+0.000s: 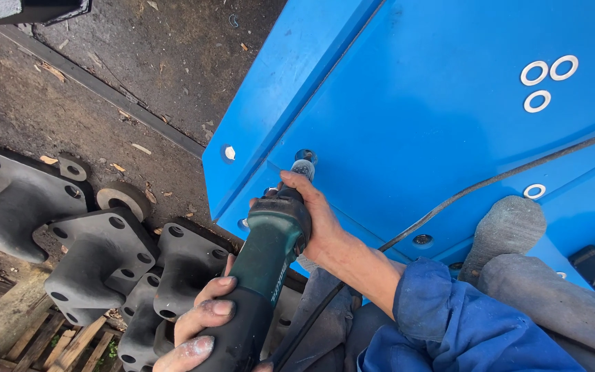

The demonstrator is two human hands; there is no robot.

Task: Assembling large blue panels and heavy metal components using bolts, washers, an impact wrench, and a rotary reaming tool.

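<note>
Both hands grip a green and black power grinder (263,269). The right hand (315,224) is closed around its head near the tip, which sits at a hole (305,157) in the blue metal panel (435,124). The left hand (197,331) wraps the rear of the body. The tool looks heavy and rigid, best held at both ends as here. Its black cord (449,203) trails across the panel. Dark cast metal brackets (105,255) lie on the ground to the left.

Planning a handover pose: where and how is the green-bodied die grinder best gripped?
Two-handed, as shown: one hand round the green-bodied die grinder at its black rear barrel, coming from the cord end, the other over the neck behind the bit. The long slim body is tilted towards the blue steel panel; probably steadiest so.
</note>
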